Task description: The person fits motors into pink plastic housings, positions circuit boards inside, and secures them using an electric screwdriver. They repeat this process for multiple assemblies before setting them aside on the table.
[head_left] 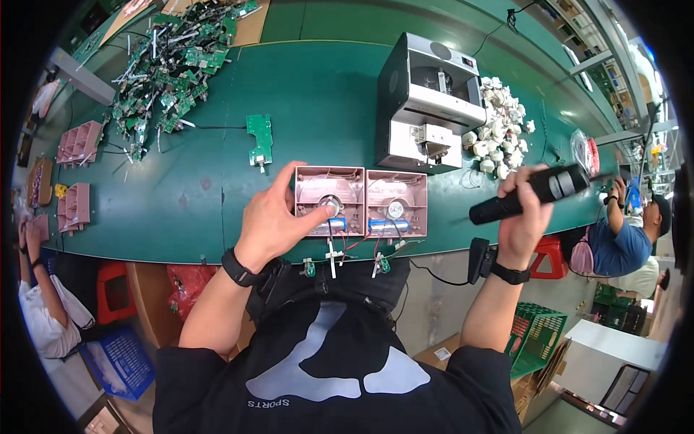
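Two pink plastic housings lie side by side at the table's near edge. My left hand (269, 223) grips the left housing (309, 179), fingers along its outer side and thumb pressed on the round silver part (333, 208) inside. The right housing (415, 181) holds a similar round part (395, 210) and a blue cylindrical battery (389, 226). Thin wires run from both to small green circuit boards (309, 268) hanging over the edge. My right hand (526, 220) is closed around a black electric screwdriver (499, 208), raised to the right of the housings, its bit toward the right.
A black-and-silver machine (434, 101) stands beyond the housings, with a heap of white parts (499, 130) beside it. A single green circuit board (259, 139) lies near a large board pile (181, 72). More pink housings (74, 206) sit left. Co-workers (618, 242) sit at both sides.
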### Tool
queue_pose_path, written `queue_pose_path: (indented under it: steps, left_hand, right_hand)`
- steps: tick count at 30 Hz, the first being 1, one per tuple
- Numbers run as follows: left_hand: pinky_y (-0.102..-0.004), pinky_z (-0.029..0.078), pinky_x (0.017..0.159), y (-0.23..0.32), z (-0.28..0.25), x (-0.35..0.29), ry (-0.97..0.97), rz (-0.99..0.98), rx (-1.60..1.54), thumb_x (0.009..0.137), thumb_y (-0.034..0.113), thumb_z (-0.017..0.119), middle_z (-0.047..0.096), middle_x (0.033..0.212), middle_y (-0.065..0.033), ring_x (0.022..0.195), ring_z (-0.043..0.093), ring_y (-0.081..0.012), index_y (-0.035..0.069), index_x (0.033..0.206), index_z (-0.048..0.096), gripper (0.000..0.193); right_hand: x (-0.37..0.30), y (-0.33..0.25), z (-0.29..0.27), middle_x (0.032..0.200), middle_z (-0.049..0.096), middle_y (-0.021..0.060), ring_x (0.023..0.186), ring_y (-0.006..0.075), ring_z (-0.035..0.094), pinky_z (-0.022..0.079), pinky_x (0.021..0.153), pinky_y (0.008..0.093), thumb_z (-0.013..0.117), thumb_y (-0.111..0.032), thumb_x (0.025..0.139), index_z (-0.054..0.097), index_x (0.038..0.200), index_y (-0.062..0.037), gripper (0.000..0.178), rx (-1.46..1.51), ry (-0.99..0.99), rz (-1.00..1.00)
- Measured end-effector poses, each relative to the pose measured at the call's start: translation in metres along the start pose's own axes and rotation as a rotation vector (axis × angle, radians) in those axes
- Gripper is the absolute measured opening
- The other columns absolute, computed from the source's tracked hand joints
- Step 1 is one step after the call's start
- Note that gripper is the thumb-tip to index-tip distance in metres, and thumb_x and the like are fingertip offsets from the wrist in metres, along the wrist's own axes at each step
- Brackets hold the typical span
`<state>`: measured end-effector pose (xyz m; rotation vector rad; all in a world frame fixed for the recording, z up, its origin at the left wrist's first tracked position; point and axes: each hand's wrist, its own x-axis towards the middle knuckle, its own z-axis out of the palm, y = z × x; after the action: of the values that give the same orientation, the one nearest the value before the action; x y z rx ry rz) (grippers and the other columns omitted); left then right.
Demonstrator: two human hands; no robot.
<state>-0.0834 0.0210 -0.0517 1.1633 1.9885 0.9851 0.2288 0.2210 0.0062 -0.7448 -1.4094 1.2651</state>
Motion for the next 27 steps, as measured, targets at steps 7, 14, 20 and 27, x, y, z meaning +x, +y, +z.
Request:
queue_pose_path:
  steps: [7, 14, 20, 27]
  left_hand:
    - [-0.044, 0.059, 0.086, 0.014, 0.001, 0.006, 0.024, -0.02, 0.185, 0.082, 0.045, 0.083, 0.078, 0.106, -0.0164, 0.098, 0.076, -0.0347, 0.008, 0.138, 0.056, 0.072]
    - [-0.0466, 0.059, 0.087, 0.016, 0.001, 0.006, 0.012, -0.028, 0.191, 0.083, 0.048, 0.082, 0.078, 0.108, -0.0174, 0.101, 0.075, -0.0373, 0.007, 0.135, 0.057, 0.071]
    - [-0.0421, 0.058, 0.089, 0.016, -0.009, 0.012, -0.102, -0.078, 0.13, 0.082, 0.043, 0.084, 0.077, 0.111, -0.0175, 0.102, 0.076, -0.0338, 0.006, 0.139, 0.055, 0.074]
    - [-0.0432, 0.059, 0.085, 0.013, -0.006, 0.008, -0.037, -0.048, 0.148, 0.08, 0.047, 0.083, 0.079, 0.106, -0.0155, 0.098, 0.076, -0.0356, 0.009, 0.136, 0.057, 0.073]
  right_hand:
    - [0.0, -0.026, 0.018, 0.093, 0.056, 0.0083, 0.083, 0.0216, 0.056, 0.049, 0.079, 0.0381, 0.066, -0.006, 0.096, 0.049, 0.133, -0.0054, 0.041, 0.061, -0.063, -0.144]
    - [0.002, 0.003, 0.023, 0.09, 0.057, 0.0077, 0.079, 0.0215, 0.057, 0.05, 0.079, 0.0388, 0.068, -0.006, 0.096, 0.054, 0.125, -0.0038, 0.032, 0.003, -0.051, -0.135]
    - [0.011, -0.025, 0.026, 0.084, 0.057, 0.006, 0.071, 0.0205, 0.056, 0.048, 0.073, 0.0375, 0.062, -0.018, 0.102, 0.055, 0.118, -0.0038, 0.022, -0.027, -0.107, -0.119]
    - [0.031, -0.077, 0.069, 0.072, 0.059, 0.0095, 0.056, 0.0216, 0.057, 0.051, 0.057, 0.0371, 0.06, -0.016, 0.1, 0.057, 0.106, 0.0023, 0.02, 0.356, -0.068, -0.275]
